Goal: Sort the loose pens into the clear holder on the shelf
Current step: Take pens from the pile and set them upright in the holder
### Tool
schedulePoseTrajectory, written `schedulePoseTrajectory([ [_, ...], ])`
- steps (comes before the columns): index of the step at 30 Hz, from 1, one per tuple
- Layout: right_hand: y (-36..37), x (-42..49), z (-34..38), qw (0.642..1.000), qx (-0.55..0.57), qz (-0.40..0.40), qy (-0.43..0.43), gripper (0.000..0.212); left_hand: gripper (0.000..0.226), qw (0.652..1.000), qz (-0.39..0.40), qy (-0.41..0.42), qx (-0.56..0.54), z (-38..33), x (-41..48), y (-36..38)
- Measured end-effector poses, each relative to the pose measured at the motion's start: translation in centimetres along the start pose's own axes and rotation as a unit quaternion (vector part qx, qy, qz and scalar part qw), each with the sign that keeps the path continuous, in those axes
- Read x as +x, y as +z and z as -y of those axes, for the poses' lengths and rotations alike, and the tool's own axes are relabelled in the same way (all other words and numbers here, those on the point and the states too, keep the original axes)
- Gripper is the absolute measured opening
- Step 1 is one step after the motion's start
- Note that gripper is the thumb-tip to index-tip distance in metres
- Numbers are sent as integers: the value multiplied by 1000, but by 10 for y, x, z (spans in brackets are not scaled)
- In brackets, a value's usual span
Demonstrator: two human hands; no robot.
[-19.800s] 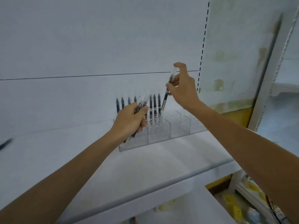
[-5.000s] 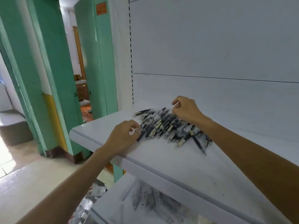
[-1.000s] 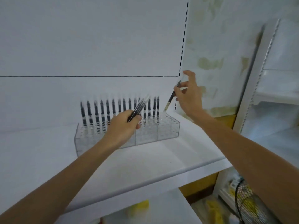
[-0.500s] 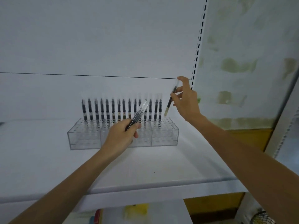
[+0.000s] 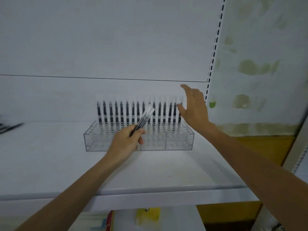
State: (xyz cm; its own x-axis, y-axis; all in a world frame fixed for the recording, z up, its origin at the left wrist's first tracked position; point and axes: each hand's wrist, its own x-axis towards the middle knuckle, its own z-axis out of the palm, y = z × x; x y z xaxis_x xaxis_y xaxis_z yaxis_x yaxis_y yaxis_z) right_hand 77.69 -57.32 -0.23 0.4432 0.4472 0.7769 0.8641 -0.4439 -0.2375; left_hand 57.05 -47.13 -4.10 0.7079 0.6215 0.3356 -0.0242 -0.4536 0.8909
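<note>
Holding a small bundle of black clear-capped pens (image 5: 144, 120) tilted as ready stock, the left hand (image 5: 125, 142) keeps its grip pinched around them before the clear plastic slotted holder (image 5: 180, 140) on the white shelf (image 5: 50, 164). Farther back, the right hand (image 5: 195, 110) is spread and empty beside the upright row of black pens (image 5: 138, 112); front slots look unobstructed.

Black-and-clear pens (image 5: 138, 112) in a clear holder (image 5: 180, 139) on a white shelf (image 5: 50, 164).
</note>
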Motion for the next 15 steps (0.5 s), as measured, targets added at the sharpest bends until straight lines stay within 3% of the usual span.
schedulePoseTrajectory([
  [2, -1, -2, 21, 996, 67, -50, -29, 43, 20, 1000, -9, -6, -11, 3, -1, -8],
  [3, -2, -3, 36, 989, 141, -29, -24, 34, 20, 1000, -15, -10, -12, 4, -2, -12],
  [5, -1, -7, 72, 950, 290, 116, 26, 19, 21, 999, -31, -13, -12, 8, -2, -22],
  [7, 8, -12, 105, 889, 360, 278, 60, 21, 22, 999, -42, -17, -9, 12, -3, -33],
  [8, 15, -15, 117, 860, 392, 317, 75, 23, 23, 999, -43, -21, -9, 14, -4, -40],
  [11, 29, -17, 147, 798, 501, 312, 121, 22, 24, 999, -43, -23, -15, 19, -6, -63],
  [15, 37, -10, 176, 767, 569, 249, 161, 32, 22, 998, -50, -23, -10, 29, -8, -97],
])
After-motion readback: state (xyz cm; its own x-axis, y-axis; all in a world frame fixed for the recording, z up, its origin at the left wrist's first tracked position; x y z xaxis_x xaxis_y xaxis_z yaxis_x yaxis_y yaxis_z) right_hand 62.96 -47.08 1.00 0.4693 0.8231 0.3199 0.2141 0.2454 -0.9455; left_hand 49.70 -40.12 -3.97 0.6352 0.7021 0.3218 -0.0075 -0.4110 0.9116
